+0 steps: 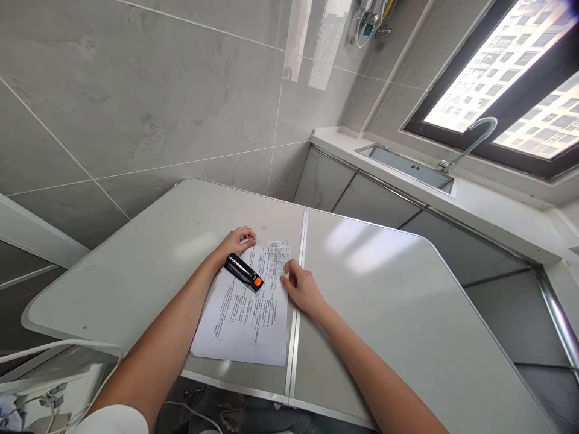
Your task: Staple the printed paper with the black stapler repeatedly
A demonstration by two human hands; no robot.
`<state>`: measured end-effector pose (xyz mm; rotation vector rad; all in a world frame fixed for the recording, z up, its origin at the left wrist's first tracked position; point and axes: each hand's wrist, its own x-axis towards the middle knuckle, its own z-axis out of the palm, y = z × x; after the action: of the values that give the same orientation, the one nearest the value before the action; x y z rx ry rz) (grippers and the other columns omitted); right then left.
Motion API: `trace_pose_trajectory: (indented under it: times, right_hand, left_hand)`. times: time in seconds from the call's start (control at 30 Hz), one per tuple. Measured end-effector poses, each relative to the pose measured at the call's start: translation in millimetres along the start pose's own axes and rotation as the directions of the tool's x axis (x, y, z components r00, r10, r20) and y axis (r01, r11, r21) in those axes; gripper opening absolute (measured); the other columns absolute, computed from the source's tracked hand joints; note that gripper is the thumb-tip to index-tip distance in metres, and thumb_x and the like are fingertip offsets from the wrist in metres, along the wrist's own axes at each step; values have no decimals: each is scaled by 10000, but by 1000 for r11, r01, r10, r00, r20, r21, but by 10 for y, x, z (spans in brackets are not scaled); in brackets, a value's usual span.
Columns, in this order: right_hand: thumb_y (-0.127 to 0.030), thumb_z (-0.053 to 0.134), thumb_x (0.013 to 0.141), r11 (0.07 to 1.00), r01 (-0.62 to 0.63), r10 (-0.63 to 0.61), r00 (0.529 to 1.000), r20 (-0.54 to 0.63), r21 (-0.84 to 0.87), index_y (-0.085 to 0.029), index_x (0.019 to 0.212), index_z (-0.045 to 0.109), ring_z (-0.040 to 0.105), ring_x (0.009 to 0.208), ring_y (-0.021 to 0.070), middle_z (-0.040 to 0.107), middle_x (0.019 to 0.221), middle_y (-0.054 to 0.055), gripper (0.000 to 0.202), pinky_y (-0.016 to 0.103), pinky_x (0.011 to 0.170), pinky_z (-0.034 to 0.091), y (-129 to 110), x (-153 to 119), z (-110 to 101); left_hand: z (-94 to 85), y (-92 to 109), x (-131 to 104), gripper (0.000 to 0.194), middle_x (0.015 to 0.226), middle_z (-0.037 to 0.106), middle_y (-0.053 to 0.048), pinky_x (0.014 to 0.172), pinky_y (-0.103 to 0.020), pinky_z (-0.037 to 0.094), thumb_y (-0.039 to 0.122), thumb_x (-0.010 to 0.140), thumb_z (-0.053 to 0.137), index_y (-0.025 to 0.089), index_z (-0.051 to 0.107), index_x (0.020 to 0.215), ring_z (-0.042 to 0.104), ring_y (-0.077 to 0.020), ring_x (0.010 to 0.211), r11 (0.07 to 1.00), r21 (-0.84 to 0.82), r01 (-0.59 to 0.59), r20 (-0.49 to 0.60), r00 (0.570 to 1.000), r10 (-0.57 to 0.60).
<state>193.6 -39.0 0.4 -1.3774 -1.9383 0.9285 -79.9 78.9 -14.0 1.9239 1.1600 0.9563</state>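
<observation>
Printed sheets of paper [248, 343] lie on the light grey table in front of me, their edges seeming to form a thin stack. Across their upper left part rests a black stapler [239, 269] with an orange patch at its near end. My left hand [237, 242] is at the sheets' far left corner, its curled fingers and thumb closed at the far edge. At the right edge, my right hand [302, 289] has its thumb and bent fingers on the sheets' border. Neither hand grips the stapler, though my left wrist is close beside it.
A metal seam [295, 337] divides the tabletop [384, 301] just right of the sheets. Beyond stands a counter with a sink [407, 167] and a curved faucet [470, 144] under a window. A white cable [58, 343] runs by the table's left front edge.
</observation>
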Motion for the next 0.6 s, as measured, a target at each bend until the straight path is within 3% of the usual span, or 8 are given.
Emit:
trace_pose_trajectory:
  times: [0.07,0.13,0.23,0.33,0.43,0.6]
  right_hand:
    - [-274,483,935,1000,24,-24,1000,16,-11,-276,969,501,444,585,169,451,631,-69,39,285,629,364,-27,-74,58]
    - [-229,441,939,999,39,-39,999,0,-31,-271,953,541,483,614,179,511,672,-43,109,294,649,382,-32,-142,102]
    - [-209,408,960,998,49,-51,998,-42,-48,-269,975,592,592,767,218,634,830,14,194,329,726,439,14,-216,110]
    - [-205,385,985,992,61,-71,993,-89,-106,-265,1002,597,618,897,253,667,938,53,222,378,807,466,101,-282,49]
    - [-193,368,990,985,51,-75,988,-139,-167,-253,1004,589,610,915,262,660,946,68,229,394,816,470,186,-363,-56]
    - [-211,376,989,981,-5,-31,982,-184,-192,-235,989,607,628,887,251,673,928,65,233,388,813,472,319,-468,-265]
  left_hand:
    - [1,3,-4,213,892,657,-45,846,-335,459,415,826,700,204,702,797,588,-208,864,1000,-16,2,-19,1000,-2]
    - [1,8,-10,224,945,684,-50,812,-315,448,425,832,714,204,739,854,579,-196,858,999,-31,21,-62,998,-23]
    - [-3,10,-17,268,1004,713,-59,731,-289,419,450,860,701,198,760,933,565,-175,819,990,-121,77,-195,976,-100]
    - [-3,0,-18,272,961,717,-53,724,-279,416,449,864,696,181,736,875,558,-159,781,966,-239,102,-280,945,-169]
    - [8,-3,-19,257,947,712,-47,734,-275,417,434,869,689,180,728,850,555,-155,778,964,-245,100,-279,945,-169]
    - [28,78,-42,242,954,684,-54,712,-284,400,404,890,664,177,725,830,514,-151,747,990,-110,94,-268,956,-120]
